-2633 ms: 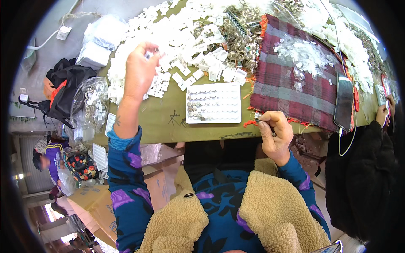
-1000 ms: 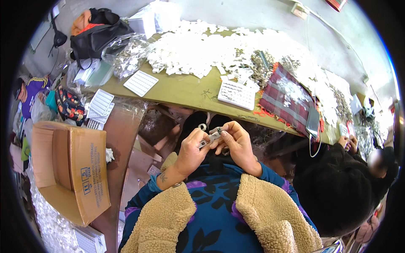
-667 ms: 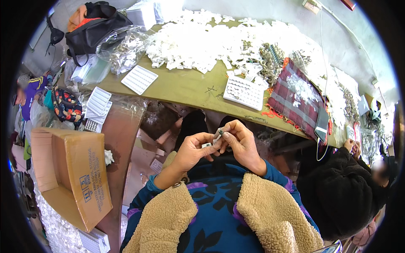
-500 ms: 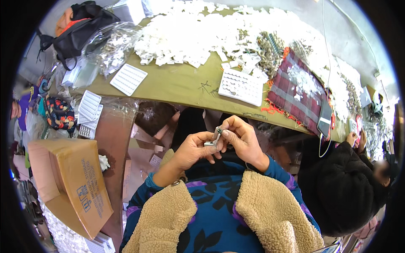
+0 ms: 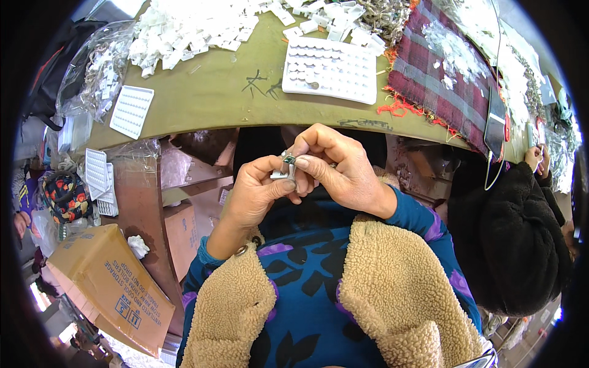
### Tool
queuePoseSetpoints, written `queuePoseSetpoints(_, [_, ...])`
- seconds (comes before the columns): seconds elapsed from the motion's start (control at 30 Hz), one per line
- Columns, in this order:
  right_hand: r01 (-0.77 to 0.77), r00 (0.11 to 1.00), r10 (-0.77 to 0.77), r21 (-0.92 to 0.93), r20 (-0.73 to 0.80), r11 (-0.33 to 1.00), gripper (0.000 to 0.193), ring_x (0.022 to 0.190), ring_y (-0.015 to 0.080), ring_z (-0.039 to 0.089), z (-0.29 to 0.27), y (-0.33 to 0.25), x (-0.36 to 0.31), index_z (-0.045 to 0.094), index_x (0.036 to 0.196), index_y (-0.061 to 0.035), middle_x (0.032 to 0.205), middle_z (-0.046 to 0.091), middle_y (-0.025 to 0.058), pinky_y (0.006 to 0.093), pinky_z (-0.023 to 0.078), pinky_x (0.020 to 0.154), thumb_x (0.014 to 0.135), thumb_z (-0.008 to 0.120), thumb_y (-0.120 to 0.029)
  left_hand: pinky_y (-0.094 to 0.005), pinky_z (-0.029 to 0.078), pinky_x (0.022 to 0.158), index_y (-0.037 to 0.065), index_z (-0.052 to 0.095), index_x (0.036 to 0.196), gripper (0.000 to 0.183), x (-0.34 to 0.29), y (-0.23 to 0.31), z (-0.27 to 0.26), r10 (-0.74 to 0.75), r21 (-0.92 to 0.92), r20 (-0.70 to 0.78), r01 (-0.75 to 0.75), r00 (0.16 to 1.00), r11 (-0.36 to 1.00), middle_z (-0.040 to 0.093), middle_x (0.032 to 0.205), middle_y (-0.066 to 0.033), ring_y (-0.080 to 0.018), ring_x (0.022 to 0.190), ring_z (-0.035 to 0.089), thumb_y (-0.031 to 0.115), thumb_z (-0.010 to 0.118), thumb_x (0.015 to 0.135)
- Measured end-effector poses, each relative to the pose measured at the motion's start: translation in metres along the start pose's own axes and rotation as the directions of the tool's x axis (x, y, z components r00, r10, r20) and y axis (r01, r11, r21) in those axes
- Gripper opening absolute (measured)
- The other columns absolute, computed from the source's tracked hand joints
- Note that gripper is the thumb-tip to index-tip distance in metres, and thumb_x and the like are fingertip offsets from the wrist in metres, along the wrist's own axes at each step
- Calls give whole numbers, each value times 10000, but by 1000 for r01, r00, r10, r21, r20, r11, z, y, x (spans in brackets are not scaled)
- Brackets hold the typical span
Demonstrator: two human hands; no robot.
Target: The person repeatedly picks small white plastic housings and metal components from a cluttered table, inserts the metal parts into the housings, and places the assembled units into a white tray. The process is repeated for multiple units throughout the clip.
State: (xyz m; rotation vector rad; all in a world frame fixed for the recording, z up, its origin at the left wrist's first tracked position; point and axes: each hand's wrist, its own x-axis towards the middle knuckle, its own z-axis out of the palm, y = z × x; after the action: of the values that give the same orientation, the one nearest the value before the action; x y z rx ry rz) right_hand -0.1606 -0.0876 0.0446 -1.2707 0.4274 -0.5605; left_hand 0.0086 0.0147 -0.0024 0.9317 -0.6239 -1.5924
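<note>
At twelve o'clock stands the green table, bearing a plaid cloth at two and a white tray at twelve. At dial centre, my left hand pinches a white piece; my right hand, thumb against forefinger, grips a small green part.

The small part is green, the table olive, the cloth maroon-and-grey plaid.
</note>
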Motion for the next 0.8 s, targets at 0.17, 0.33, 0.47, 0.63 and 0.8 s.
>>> queuePoseSetpoints(0.17, [213, 962, -211, -9, -171, 977, 46, 722, 67, 584, 0, 4, -8, 588, 995, 27, 1002, 595, 64, 210, 503, 628, 962, 587, -4, -297, 612, 666, -29, 611, 1077, 197, 3, 7, -2, 117, -152, -61, -125, 991, 980, 685, 1061, -190, -209, 832, 707, 48, 683, 910])
queuePoseSetpoints(0.33, [1, 990, 39, 282, -134, 959, 110, 652, 52, 563, 5, 11, -13, 607, 1009, 4, 772, 604, 9, 197, 464, 575, 975, 621, -100, -287, 604, 626, -17, 603, 1125, 245, 2, 10, 10, 382, -62, -94, -388, 919, 919, 650, 1164, -229, -213, 839, 708, 99, 684, 925])
queuePoseSetpoints(0.47, [-13, 990, 60, 340, -129, 940, 123, 639, 51, 555, 7, 10, -13, 618, 1020, 10, 800, 637, 30, 196, 445, 549, 966, 636, -99, -285, 602, 624, -10, 600, 1169, 280, -2, 10, 17, 412, 4, -105, -414, 905, 910, 654, 1167, -201, -210, 843, 706, 86, 686, 920])
queuePoseSetpoints(0.63, [-31, 991, 59, 221, -118, 975, 108, 638, 55, 558, 11, 5, -11, 638, 981, 26, 831, 674, 50, 199, 441, 547, 942, 657, -73, -291, 599, 646, -23, 609, 1164, 283, -8, 6, 21, 359, -17, -150, -365, 921, 931, 673, 1095, -150, -201, 853, 699, 89, 690, 918])
queuePoseSetpoints(0.8, [21, 982, -50, -155, -185, 988, 72, 650, 86, 578, 14, 4, -10, 661, 919, 46, 809, 665, 55, 248, 476, 576, 885, 689, -10, -318, 622, 720, -45, 609, 1179, 272, -11, 3, 19, 294, -76, -186, -312, 938, 947, 688, 1052, -129, -205, 878, 702, 99, 651, 952])
